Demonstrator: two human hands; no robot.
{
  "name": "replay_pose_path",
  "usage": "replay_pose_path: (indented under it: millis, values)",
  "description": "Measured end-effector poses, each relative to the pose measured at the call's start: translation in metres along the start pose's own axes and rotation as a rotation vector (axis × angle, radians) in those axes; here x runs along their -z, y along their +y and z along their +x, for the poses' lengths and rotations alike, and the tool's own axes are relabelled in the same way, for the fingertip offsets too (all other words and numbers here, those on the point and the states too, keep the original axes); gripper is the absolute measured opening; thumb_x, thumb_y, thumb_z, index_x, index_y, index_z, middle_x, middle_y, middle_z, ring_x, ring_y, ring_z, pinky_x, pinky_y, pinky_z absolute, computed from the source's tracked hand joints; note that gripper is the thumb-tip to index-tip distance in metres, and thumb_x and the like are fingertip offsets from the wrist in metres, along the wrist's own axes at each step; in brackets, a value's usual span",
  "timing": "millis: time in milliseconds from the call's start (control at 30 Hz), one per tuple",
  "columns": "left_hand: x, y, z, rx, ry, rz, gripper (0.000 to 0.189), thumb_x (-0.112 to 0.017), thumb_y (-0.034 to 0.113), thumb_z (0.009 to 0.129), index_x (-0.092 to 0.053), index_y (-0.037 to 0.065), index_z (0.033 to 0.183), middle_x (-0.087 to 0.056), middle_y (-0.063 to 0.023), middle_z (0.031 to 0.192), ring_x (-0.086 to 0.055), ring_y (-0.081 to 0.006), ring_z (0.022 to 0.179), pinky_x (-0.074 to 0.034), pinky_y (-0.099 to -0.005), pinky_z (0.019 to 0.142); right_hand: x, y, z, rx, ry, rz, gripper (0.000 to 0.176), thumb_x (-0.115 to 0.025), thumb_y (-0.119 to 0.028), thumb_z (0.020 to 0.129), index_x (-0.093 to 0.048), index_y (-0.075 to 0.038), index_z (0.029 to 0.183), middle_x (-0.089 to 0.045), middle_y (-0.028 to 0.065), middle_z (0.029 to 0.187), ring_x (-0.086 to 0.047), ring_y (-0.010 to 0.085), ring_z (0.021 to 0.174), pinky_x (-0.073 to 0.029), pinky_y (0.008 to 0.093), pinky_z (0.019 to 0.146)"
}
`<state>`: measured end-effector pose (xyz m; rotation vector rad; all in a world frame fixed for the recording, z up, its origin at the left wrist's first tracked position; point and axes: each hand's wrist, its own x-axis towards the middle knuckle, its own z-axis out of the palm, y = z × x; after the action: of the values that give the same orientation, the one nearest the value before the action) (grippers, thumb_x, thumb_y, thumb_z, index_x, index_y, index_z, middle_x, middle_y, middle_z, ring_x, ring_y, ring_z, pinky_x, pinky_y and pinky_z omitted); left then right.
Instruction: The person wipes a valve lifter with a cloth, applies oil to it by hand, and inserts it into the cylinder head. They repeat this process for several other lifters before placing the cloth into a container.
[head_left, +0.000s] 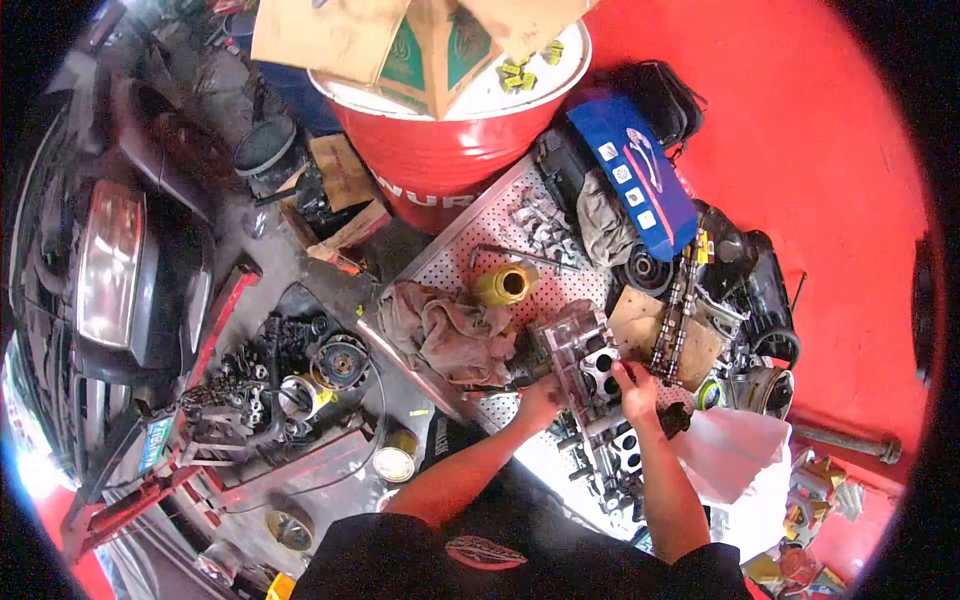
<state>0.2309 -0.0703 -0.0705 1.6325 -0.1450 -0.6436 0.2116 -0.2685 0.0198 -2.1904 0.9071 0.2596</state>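
Observation:
An aluminium cylinder head (568, 338) lies on the perforated metal table in front of me. My left hand (541, 402) is closed at its left side, with the fingertips partly hidden. Against its face sits a pale gasket (601, 372) with large dark holes. My right hand (636, 390) pinches the gasket's right edge between thumb and fingers. Closer to my body, a similar holed plate (627, 452) shows among metal engine parts. A crumpled brown rag (445, 335) and a gold-coloured bottle (503, 285) lie beyond my left hand.
A camshaft (676, 310) rests on cardboard at the right, near a blue box (635, 175). Small metal parts (545, 228) lie at the table's far end, before a red drum (450, 150). White plastic (735, 455) is beside my right forearm. A car (110, 250) stands left.

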Motion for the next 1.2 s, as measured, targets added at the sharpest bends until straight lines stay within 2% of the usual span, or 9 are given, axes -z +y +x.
replay_pose_path:
  millis: [100, 267, 667, 800, 867, 900, 1000, 1133, 1200]
  values:
    - [0.013, 0.008, -0.007, 0.12, -0.102, -0.006, 0.029, -0.073, 0.019, 0.079, -0.065, 0.006, 0.104, -0.07, -0.0128, 0.092, -0.068, -0.0229, 0.085, -0.051, -0.0338, 0.074, 0.0, -0.01, -0.004, 0.079, 0.0, 0.07, 0.042, -0.064, -0.039, 0.087, -0.065, -0.001, 0.104, -0.067, 0.0159, 0.094, -0.061, 0.0246, 0.091, -0.045, 0.0339, 0.083]
    - [0.02, 0.009, -0.006, 0.005, -0.166, 0.123, 0.023, -0.072, 0.019, 0.08, -0.068, 0.008, 0.1, -0.07, -0.0133, 0.091, -0.067, -0.0239, 0.082, -0.051, -0.0349, 0.073, -0.003, -0.003, -0.003, 0.031, -0.087, 0.213, 0.031, -0.064, -0.027, 0.089, -0.063, -0.001, 0.107, -0.064, 0.0094, 0.093, -0.057, 0.0158, 0.088, -0.044, 0.0295, 0.081]
    - [0.046, 0.039, 0.007, 0.006, -0.455, 0.532, 0.034, -0.066, 0.035, 0.082, -0.067, 0.005, 0.098, -0.065, -0.0236, 0.082, -0.063, -0.0417, 0.076, -0.05, -0.0477, 0.069, 0.007, -0.012, 0.001, -0.018, -0.155, 0.129, 0.047, -0.064, -0.041, 0.087, -0.059, -0.003, 0.115, -0.063, 0.0185, 0.108, -0.061, 0.0283, 0.101, -0.045, 0.0386, 0.09]
    - [0.102, 0.142, 0.03, -0.034, -0.683, 0.902, 0.036, -0.059, 0.04, 0.087, -0.061, 0.006, 0.1, -0.065, -0.0206, 0.084, -0.065, -0.0358, 0.08, -0.051, -0.0491, 0.07, 0.02, -0.008, -0.018, -0.079, -0.075, 0.425, 0.052, -0.065, -0.037, 0.087, -0.056, -0.002, 0.124, -0.054, 0.0175, 0.125, -0.05, 0.0276, 0.119, -0.037, 0.0385, 0.102]
    - [0.127, 0.265, 0.073, 0.026, -0.538, 0.681, 0.031, -0.059, 0.036, 0.087, -0.062, 0.006, 0.094, -0.064, -0.0211, 0.084, -0.065, -0.0349, 0.08, -0.05, -0.0484, 0.069, 0.025, -0.012, -0.027, 0.006, 0.098, 0.511, 0.049, -0.064, -0.034, 0.088, -0.056, -0.001, 0.123, -0.055, 0.0172, 0.121, -0.05, 0.0279, 0.117, -0.036, 0.0378, 0.102]
    - [0.13, 0.274, 0.102, -0.288, -0.265, 0.744, 0.025, -0.06, 0.031, 0.087, -0.063, 0.006, 0.089, -0.064, -0.0206, 0.081, -0.065, -0.0351, 0.077, -0.05, -0.0475, 0.066, 0.033, -0.026, -0.032, -0.007, 0.147, 0.49, 0.045, -0.063, -0.031, 0.088, -0.056, 0.002, 0.119, -0.054, 0.0165, 0.118, -0.05, 0.0282, 0.114, -0.036, 0.0375, 0.101]
    - [0.137, 0.324, 0.231, -0.586, 0.234, 0.791, 0.032, -0.056, 0.032, 0.09, -0.056, 0.001, 0.081, -0.062, -0.0218, 0.068, -0.063, -0.0405, 0.066, -0.049, -0.0508, 0.06, 0.044, -0.042, -0.047, 0.069, 0.251, 0.393, 0.044, -0.063, -0.028, 0.088, -0.056, 0.004, 0.117, -0.055, 0.0166, 0.118, -0.05, 0.028, 0.114, -0.037, 0.037, 0.1]
    - [0.144, 0.368, 0.372, -0.129, 0.458, 1.042, 0.033, -0.062, 0.035, 0.085, -0.068, 0.003, 0.095, -0.068, -0.0211, 0.097, -0.067, -0.0364, 0.091, -0.053, -0.0468, 0.078, 0.055, -0.086, -0.084, 0.049, 0.347, 0.358, 0.042, -0.061, -0.025, 0.089, -0.055, 0.007, 0.115, -0.055, 0.0181, 0.113, -0.052, 0.0301, 0.109, -0.039, 0.0371, 0.097]
    - [0.155, 0.342, 0.437, -0.145, 0.431, 1.085, 0.033, -0.059, 0.035, 0.087, -0.07, 0.005, 0.096, -0.068, -0.0193, 0.101, -0.066, -0.0348, 0.096, -0.053, -0.0448, 0.081, 0.058, -0.084, -0.102, 0.053, 0.342, 0.306, 0.04, -0.06, -0.025, 0.09, -0.055, 0.008, 0.112, -0.054, 0.0185, 0.113, -0.051, 0.0299, 0.109, -0.039, 0.0372, 0.097]
